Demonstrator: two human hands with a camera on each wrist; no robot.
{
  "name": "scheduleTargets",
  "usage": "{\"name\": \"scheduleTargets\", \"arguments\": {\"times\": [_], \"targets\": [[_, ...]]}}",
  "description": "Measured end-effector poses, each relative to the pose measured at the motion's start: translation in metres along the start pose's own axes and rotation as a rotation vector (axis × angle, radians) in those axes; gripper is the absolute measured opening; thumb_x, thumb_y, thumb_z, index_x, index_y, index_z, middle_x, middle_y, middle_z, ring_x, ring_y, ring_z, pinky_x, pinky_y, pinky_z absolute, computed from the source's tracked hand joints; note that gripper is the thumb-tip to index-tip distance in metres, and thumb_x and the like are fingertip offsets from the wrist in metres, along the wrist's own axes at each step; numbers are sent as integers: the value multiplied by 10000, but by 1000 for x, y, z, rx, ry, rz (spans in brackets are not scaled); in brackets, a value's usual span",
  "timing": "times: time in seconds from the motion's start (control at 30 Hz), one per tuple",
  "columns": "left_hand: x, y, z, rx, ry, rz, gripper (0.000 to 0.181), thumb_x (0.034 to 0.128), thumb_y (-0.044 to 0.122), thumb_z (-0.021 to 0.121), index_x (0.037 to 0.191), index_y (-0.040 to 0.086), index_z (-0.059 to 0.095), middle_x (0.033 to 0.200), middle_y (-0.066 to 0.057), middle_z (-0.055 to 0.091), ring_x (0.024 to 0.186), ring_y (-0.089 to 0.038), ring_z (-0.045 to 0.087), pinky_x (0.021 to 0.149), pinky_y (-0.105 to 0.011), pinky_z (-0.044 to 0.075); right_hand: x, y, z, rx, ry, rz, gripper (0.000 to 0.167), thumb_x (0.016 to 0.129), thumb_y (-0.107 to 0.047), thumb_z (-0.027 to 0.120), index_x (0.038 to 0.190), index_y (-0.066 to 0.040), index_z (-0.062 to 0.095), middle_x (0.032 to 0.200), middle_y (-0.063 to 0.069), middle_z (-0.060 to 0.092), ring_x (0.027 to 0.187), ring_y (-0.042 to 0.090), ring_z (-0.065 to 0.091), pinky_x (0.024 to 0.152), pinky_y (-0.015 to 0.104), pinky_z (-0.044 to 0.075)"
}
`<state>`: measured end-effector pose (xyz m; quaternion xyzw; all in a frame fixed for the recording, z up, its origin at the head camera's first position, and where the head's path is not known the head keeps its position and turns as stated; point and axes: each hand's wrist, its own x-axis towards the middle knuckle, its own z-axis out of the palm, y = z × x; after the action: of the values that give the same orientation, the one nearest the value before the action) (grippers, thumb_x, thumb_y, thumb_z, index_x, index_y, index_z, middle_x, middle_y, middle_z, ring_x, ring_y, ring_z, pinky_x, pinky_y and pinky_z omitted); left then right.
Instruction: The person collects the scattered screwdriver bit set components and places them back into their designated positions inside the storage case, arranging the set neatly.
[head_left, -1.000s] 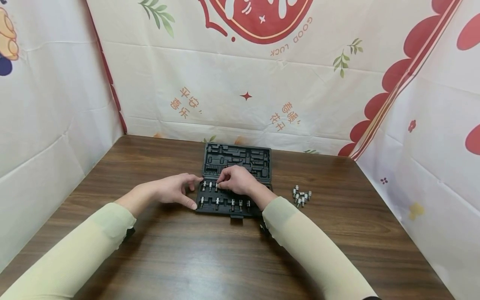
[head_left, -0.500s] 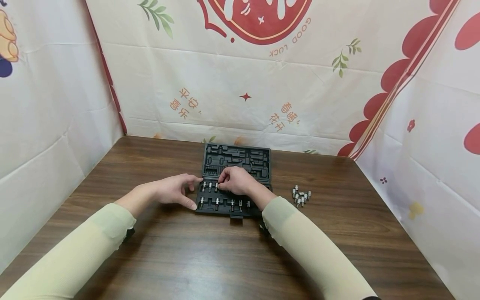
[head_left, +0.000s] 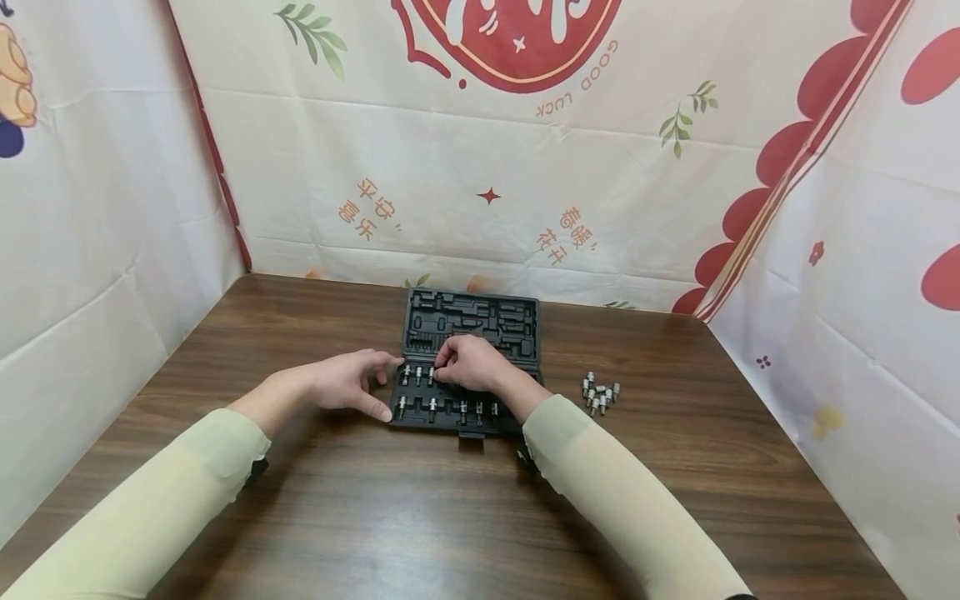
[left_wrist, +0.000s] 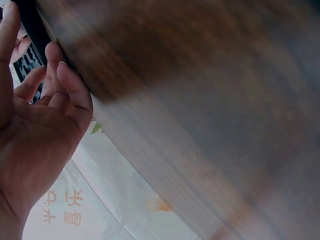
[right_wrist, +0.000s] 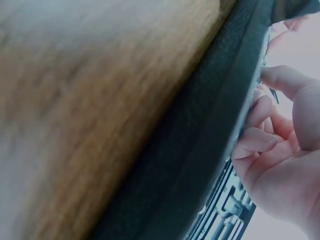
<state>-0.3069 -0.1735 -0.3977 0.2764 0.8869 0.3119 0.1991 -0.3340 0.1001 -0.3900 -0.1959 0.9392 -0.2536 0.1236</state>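
An open black tool case [head_left: 424,423] lies on the table, its lid folded back with moulded slots. Small silver bit sockets stand in two rows in its near half. My right hand [head_left: 474,363] reaches over the case, thumb and forefinger pinching a bit socket [head_left: 431,377] in the upper row; the palm hides part of the tray. In the right wrist view the case's edge covers those fingertips. My left hand [head_left: 347,380] rests against the case's left edge, thumb at the near corner and fingers near the hinge, relaxed and holding nothing.
A loose pile of small silver sockets [head_left: 600,393] lies on the wooden table [head_left: 360,508] to the right of the case. Printed cloth walls [head_left: 450,150] stand behind the table and at both sides.
The head view has shifted very slightly. Both hands keep their places at the case, with the right fingertips still at the same bit socket.
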Motion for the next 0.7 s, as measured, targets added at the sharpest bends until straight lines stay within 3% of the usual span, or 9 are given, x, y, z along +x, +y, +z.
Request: {"name": "scheduleTargets", "arguments": {"times": [0.27, 0.7], "targets": [[0, 0, 0, 6, -2, -1, 930, 907, 380, 925, 1632, 20, 467, 1290, -174, 614, 962, -209, 645, 903, -372, 532, -6, 1, -7, 9, 14, -15, 102, 1071, -264, 723, 1102, -172, 755, 1011, -8, 733, 848, 162, 662, 827, 374, 555], [0, 1, 1, 7, 7, 0, 929, 896, 367, 935, 1620, 10, 475, 1275, -179, 618, 953, -211, 640, 893, -367, 527, -38, 5, -25, 58, 61, -49, 129, 1091, -277, 683, 1151, -182, 747, 1063, -1, 721, 896, 169, 643, 872, 397, 533]]}}
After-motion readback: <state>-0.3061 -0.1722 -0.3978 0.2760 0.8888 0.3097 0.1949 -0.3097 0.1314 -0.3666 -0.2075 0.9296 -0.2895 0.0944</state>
